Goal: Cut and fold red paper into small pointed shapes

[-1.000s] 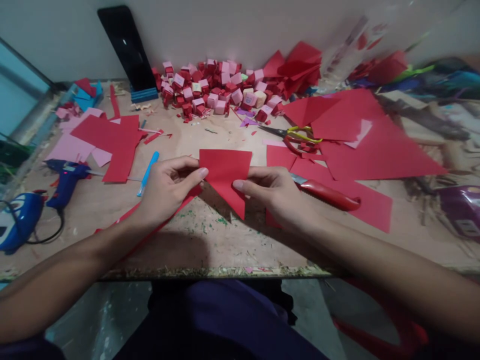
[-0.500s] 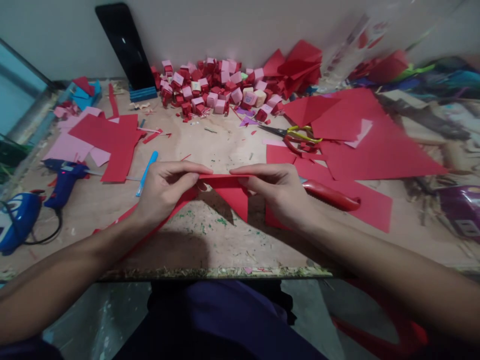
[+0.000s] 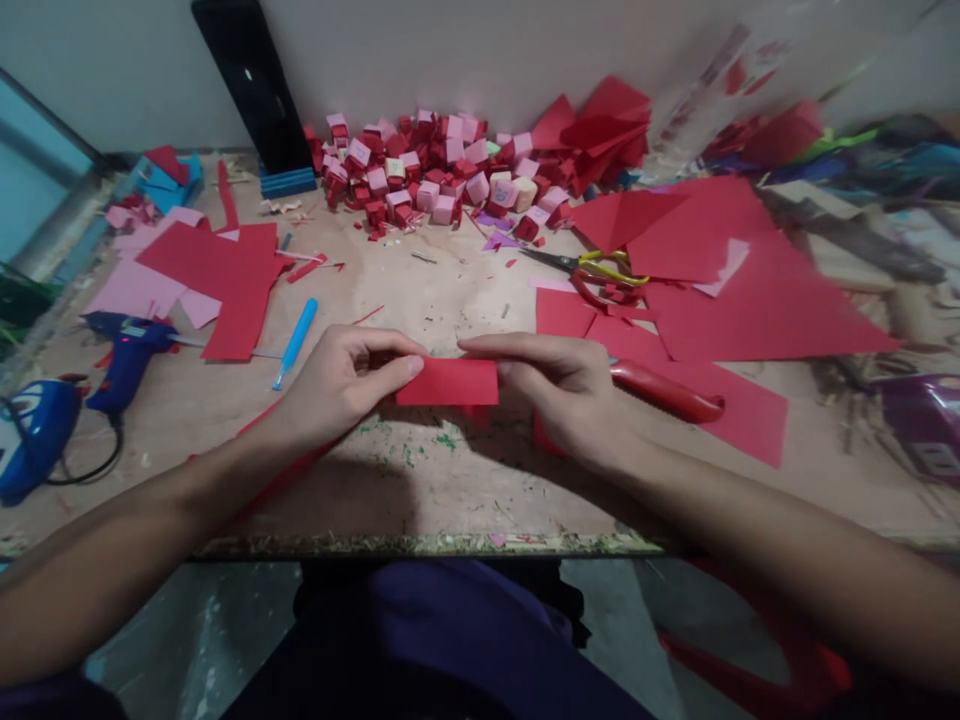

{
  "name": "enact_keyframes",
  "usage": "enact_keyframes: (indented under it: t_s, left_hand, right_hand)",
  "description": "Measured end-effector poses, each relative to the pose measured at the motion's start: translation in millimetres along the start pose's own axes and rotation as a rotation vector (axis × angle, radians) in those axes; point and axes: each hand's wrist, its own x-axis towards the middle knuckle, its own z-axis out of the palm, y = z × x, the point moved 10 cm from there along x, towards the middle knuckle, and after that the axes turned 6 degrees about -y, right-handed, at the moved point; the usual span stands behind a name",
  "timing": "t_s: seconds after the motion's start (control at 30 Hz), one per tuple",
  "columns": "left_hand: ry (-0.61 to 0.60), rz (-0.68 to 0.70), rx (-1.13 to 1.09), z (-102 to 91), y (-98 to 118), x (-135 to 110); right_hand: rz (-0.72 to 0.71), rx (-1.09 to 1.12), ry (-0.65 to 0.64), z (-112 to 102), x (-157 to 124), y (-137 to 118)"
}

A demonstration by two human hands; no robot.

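Shavings litter the table's (image 3: 480, 515) front edge, midway between its sides. A long red paper strip (image 3: 289, 478) lies under the left forearm. Above the front half of the table, about midway across, both hands hold a folded red paper (image 3: 448, 384); a blurred red part shows beneath its lower edge, toward the right. The left hand (image 3: 346, 385) is nearly closed, thumb on the paper's face and forefinger behind its left end. The right hand (image 3: 570, 395) is loosely closed on the other end, thumb at the paper's side, forefinger stretched along the upper edge; its other fingers are mostly hidden.

Toward the left edge lies a blue hot-glue gun (image 3: 131, 350); a light blue pen-shaped tool (image 3: 298, 340) is beside the left hand. Just past the right hand, a red-handled tool (image 3: 667, 392) rests on red paper. Farther back are scissors (image 3: 577, 268) with yellow and red handles, beside a large red sheet (image 3: 757, 305). Along the back edge, a smartphone (image 3: 251, 85) leans on a blue stand (image 3: 287, 180) left of heaped pink and red paper cubes (image 3: 439, 185).
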Motion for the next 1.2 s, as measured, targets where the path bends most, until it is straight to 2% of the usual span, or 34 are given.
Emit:
enact_keyframes:
  t_s: [0.13,0.27,0.43,0.6,0.73,1.0,1.2]
  left_hand:
    - [0.017,0.091,0.137,2.4,13.4,-2.8]
    - [0.001,0.088,0.18,8.1,12.8,-4.7]
    - [-0.057,0.043,0.135,13.3,12.5,-3.9]
    - [-0.14,-0.011,0.131,18.4,10.3,-3.0]
    - [-0.124,0.019,0.15,16.3,9.3,-1.3]
    - [-0.089,-0.008,0.161,11.8,7.2,-2.0]
    - [-0.096,0.054,0.247,11.4,15.6,-2.1]
  right_hand:
    - [0.049,0.077,-0.063,5.9,3.0,1.7]
    - [0.098,0.066,-0.163,20.2,1.1,5.1]
    - [0.111,0.082,-0.163,21.7,-0.9,8.0]
    - [0.045,0.065,-0.162,19.5,0.7,0.4]
    - [0.004,0.044,-0.153,17.2,1.1,-5.0]
    - [0.118,0.133,-0.111,13.7,1.2,6.9]
    - [0.068,0.104,-0.125,14.3,1.6,2.9]
